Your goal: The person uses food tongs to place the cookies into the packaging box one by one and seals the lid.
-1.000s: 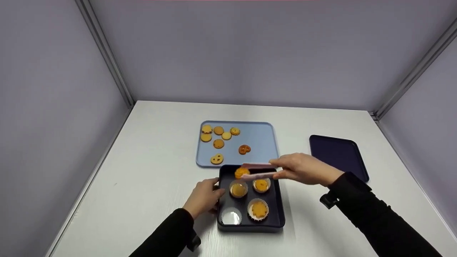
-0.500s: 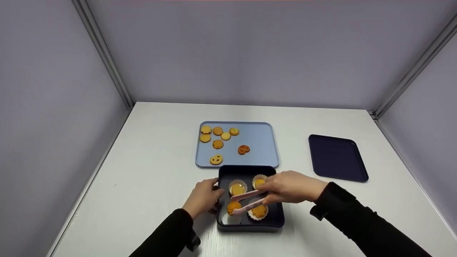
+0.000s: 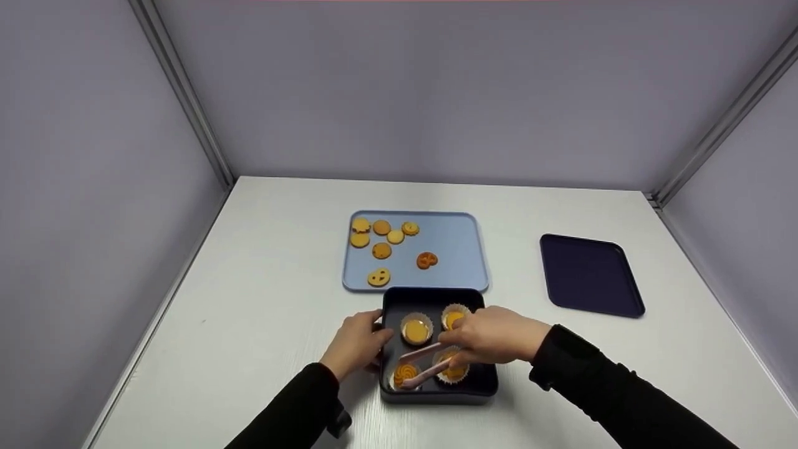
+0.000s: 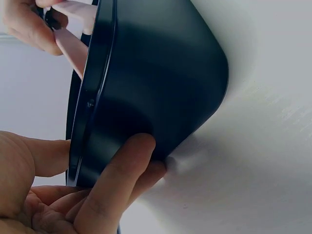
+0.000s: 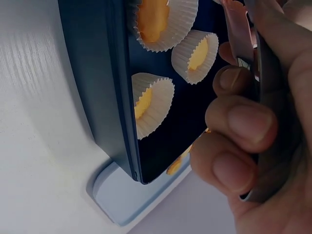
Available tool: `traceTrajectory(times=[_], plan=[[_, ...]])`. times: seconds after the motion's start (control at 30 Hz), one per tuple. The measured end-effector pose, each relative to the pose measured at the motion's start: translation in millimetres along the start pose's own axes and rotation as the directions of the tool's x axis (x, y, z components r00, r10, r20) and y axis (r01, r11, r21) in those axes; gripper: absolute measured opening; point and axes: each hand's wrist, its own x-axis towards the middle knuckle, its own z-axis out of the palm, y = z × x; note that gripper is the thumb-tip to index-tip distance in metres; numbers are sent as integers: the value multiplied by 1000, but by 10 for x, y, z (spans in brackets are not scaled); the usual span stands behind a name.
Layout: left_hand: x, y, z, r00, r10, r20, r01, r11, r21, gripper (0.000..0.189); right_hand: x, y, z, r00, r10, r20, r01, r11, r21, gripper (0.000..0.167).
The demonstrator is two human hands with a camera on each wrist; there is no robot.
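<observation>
A deep dark box (image 3: pixel 438 397) lies on the table. My left hand (image 3: pixel 354 343) grips its left wall, thumb over the rim and fingers against the outside, as the left wrist view shows. Inside, cookies sit in white fluted paper cups (image 5: pixel 158 107). My right hand (image 3: pixel 495 335) holds pink tongs (image 3: pixel 424 373) over the box, their handles wrapped by my fingers in the right wrist view. Between the tong tips, a swirled orange cookie (image 3: pixel 405 372) rests in the front left cup. The tongs partly cover a cookie (image 3: pixel 457 372) in the front right cup.
Just behind the box lies a light blue tray (image 3: pixel 455 240) with several cookies (image 3: pixel 381 251) and a brown pretzel (image 3: pixel 426 260). A flat dark navy tray (image 3: pixel 590 274) is at the right. Pale walls enclose the white table (image 3: pixel 268 262) at the back and sides.
My right hand has brought the tongs and swirled cookie from the back of the box forward and down into the front left cup. The left hand keeps its grip.
</observation>
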Motion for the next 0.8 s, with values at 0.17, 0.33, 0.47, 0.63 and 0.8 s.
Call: traceTrajectory(times=[0.17,0.33,0.47,0.63,0.8], plan=[[11,-7,0,1000,-8,-2,8,1000,5,51,33,-12,26,1000,15,3,-15,999,-51,27],[5,-10,7,1000,-19,0,19,1000,-16,52,53,-34,33,1000,2,-11,-2,998,-65,28],[-7,-17,10,1000,-19,1,19,1000,-18,52,69,-40,40,1000,-3,-19,2,998,-68,26],[5,-11,11,1000,-11,-7,11,1000,18,52,73,-28,61,1000,2,-27,-4,997,-83,26],[14,-4,10,1000,1,-17,0,999,39,51,56,-14,49,999,-7,-42,4,997,-76,28]])
